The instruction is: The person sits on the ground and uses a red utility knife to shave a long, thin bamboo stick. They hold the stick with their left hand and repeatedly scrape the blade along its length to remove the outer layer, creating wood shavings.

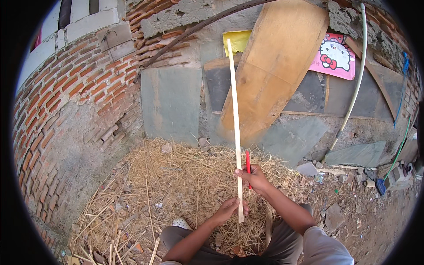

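Note:
A long, pale bamboo strip [235, 106] stands nearly upright in front of me, its lower end between my knees. My left hand [230, 208] is closed round the strip close to that lower end. Higher up, my right hand [254, 177] pinches the same strip with the thumb across its face. A slim red tool [248, 162] is also gripped in my right hand, pointing up alongside the strip. Whether it is a knife or a marker does not show. Fingers of both hands are partly hidden behind the strip.
Straw-like bamboo shavings [185, 176] cover the ground around my feet. Ahead, a large brown board [276, 62] and grey sheets [172, 104] lean on a brick wall [62, 115]. A pale pole [360, 79] leans at right, near rubble and a blue-headed brush [380, 186].

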Available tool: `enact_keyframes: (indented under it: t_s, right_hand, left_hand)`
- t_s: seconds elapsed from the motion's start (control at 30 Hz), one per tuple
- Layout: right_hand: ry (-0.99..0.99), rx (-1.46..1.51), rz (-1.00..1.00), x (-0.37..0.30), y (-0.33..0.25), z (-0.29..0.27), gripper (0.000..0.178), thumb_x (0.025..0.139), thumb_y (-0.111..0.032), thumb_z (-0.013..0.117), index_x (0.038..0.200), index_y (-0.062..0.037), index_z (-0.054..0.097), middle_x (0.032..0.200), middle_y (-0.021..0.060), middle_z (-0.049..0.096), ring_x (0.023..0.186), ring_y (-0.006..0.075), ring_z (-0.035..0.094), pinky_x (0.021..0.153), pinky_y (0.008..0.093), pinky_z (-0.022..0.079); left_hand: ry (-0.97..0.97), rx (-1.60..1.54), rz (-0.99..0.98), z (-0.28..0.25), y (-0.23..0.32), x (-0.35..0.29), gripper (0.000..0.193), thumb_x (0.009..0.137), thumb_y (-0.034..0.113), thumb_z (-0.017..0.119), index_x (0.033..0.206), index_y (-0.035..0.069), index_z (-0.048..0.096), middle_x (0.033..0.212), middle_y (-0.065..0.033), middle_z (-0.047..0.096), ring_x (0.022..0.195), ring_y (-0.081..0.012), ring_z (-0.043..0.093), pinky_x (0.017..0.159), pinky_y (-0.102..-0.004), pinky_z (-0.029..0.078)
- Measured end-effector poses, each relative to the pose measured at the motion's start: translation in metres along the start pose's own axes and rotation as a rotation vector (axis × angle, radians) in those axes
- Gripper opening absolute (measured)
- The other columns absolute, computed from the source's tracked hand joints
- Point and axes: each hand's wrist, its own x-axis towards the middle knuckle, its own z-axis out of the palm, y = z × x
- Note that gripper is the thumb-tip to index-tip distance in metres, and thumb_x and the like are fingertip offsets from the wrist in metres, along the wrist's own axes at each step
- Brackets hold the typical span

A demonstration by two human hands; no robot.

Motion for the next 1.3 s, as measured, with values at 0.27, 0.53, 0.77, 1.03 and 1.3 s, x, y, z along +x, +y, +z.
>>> enact_keyframes:
  t_s: [0.27, 0.53, 0.77, 1.03, 1.3]
  right_hand:
    - [0.118, 0.136, 0.099, 0.021, 0.017, -0.018, 0.015, 0.090, -0.014, 0.066, 0.089, 0.0008, 0.064, 0.054, -0.0027, 0.049, 0.043, 0.0062, 0.041, 0.041, 0.0228, 0.034]
    - [0.132, 0.162, 0.108, 0.026, 0.023, -0.031, 0.016, 0.091, -0.015, 0.065, 0.093, 0.0015, 0.065, 0.054, -0.0032, 0.048, 0.042, 0.0058, 0.039, 0.041, 0.0229, 0.033]
    - [0.296, -0.309, -0.020, 0.022, 0.012, -0.035, 0.048, 0.083, -0.027, 0.076, 0.117, 0.0028, 0.060, 0.062, -0.0025, 0.055, 0.050, 0.0033, 0.048, 0.045, 0.0209, 0.036]
    - [-0.020, -0.607, 0.007, 0.008, 0.027, -0.037, 0.022, 0.089, -0.023, 0.070, 0.091, -0.0024, 0.063, 0.062, -0.0076, 0.043, 0.056, 0.0030, 0.038, 0.050, 0.0224, 0.032]
    - [-0.146, -1.056, -0.438, -0.008, 0.036, -0.004, 0.038, 0.082, -0.038, 0.072, 0.098, -0.0045, 0.065, 0.079, 0.0120, 0.064, 0.070, 0.0328, 0.064, 0.063, 0.0421, 0.049]
  left_hand:
    - [0.227, -0.167, 0.015, 0.027, -0.020, 0.001, 0.053, 0.101, 0.052, 0.027, 0.088, 0.006, 0.049, 0.067, -0.0031, 0.049, 0.057, -0.0128, 0.050, 0.056, -0.0273, 0.046]
    - [0.349, -0.437, -0.092, 0.034, -0.025, 0.006, 0.062, 0.097, 0.063, 0.021, 0.076, 0.009, 0.042, 0.056, -0.0005, 0.037, 0.044, -0.0123, 0.035, 0.043, -0.0257, 0.030]
    - [0.601, -0.244, 0.053, 0.032, -0.011, 0.004, 0.051, 0.101, 0.050, 0.035, 0.075, 0.008, 0.045, 0.055, 0.0012, 0.039, 0.044, -0.0070, 0.038, 0.041, -0.0238, 0.032]
    - [0.715, -0.094, 0.076, 0.002, 0.003, -0.003, 0.037, 0.100, 0.033, 0.048, 0.072, 0.009, 0.048, 0.055, 0.0049, 0.040, 0.045, -0.0039, 0.036, 0.042, -0.0232, 0.031]
    - [0.845, 0.326, 0.194, -0.003, 0.012, -0.011, 0.022, 0.098, 0.021, 0.053, 0.094, 0.003, 0.065, 0.055, 0.0033, 0.043, 0.051, -0.0043, 0.037, 0.046, -0.0261, 0.031]
